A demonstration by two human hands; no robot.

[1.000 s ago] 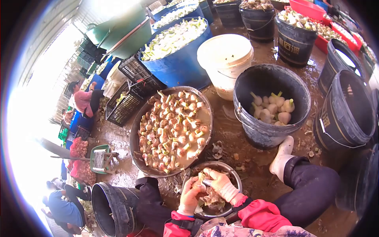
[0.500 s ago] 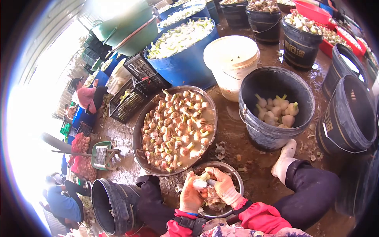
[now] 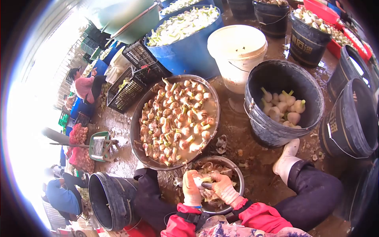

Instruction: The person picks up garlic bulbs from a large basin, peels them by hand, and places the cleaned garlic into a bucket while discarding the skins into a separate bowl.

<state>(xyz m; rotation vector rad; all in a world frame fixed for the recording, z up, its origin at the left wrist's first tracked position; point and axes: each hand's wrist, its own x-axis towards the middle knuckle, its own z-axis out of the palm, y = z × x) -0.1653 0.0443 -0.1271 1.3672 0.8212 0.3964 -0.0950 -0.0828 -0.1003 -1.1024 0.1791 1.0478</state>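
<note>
My left hand is wrapped round a whitish garlic bulb with a green stem, over a metal bowl of peeled skins. My right hand is closed on a small dark-handled tool that touches the bulb. Just beyond the bowl, unpeeled bulbs lie in water in a wide round basin. To the right, a black bucket holds several clean white bulbs.
A white bucket and a blue tub of garlic stand behind. Black buckets line the right side; another lies tilted at left. Two people sit at the far left, near black crates.
The view has shifted slightly. Both hands have turned around the bulb, and loose skin that hung below them now shows in the bowl. The dark tool is more visible.
</note>
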